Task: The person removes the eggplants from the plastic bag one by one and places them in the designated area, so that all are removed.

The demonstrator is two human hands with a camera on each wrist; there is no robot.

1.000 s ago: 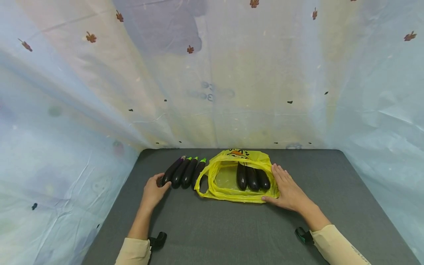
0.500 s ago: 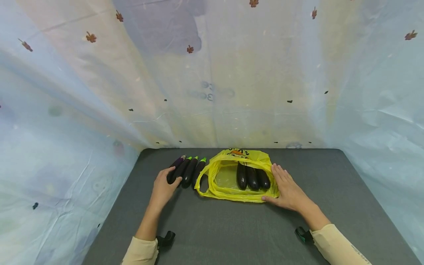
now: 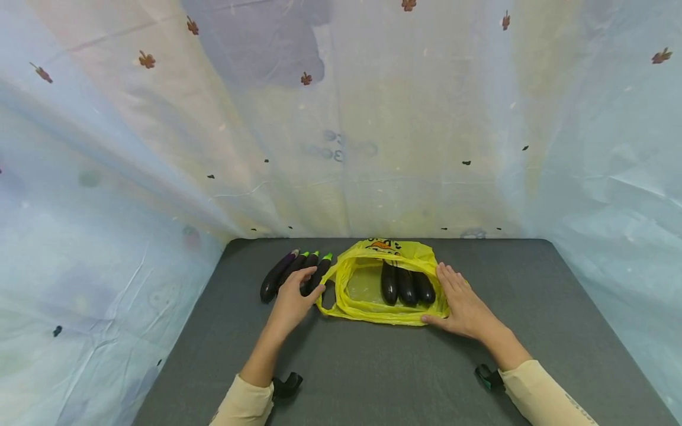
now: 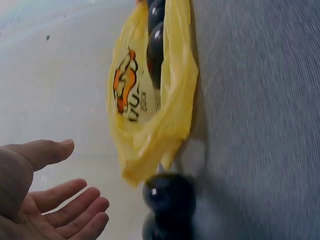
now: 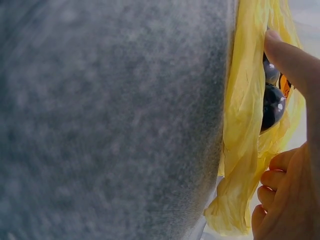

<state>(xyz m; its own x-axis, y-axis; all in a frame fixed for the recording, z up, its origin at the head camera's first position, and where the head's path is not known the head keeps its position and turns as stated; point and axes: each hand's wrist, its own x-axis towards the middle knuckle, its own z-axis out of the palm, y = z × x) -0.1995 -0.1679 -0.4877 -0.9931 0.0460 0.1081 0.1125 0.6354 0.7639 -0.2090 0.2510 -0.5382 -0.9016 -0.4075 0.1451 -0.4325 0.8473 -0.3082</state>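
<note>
A yellow plastic bag (image 3: 367,315) lies with its mouth facing me, three dark eggplants (image 3: 406,288) side by side inside. My right hand (image 3: 466,310) rests along its right edge, fingers extended; in the right wrist view the thumb (image 5: 290,60) lies across the mouth. Left of the bag is a row of several loose eggplants (image 3: 276,278). Over the right end of that row is my left hand (image 3: 292,302), close to the rightmost eggplant (image 3: 321,273) and partly covering its neighbours. The left wrist view shows the left fingers (image 4: 70,210) spread, holding nothing.
The grey tabletop (image 3: 367,373) carries the bag and eggplants near its back edge. A pale patterned sheet (image 3: 394,118) hangs behind and along the sides. A dark device (image 3: 288,384) sits on my left wrist, another (image 3: 489,377) on my right.
My left hand has moved right along the row, from the leftmost eggplant to the one nearest the bag. The right hand, bag and eggplants stay almost in place.
</note>
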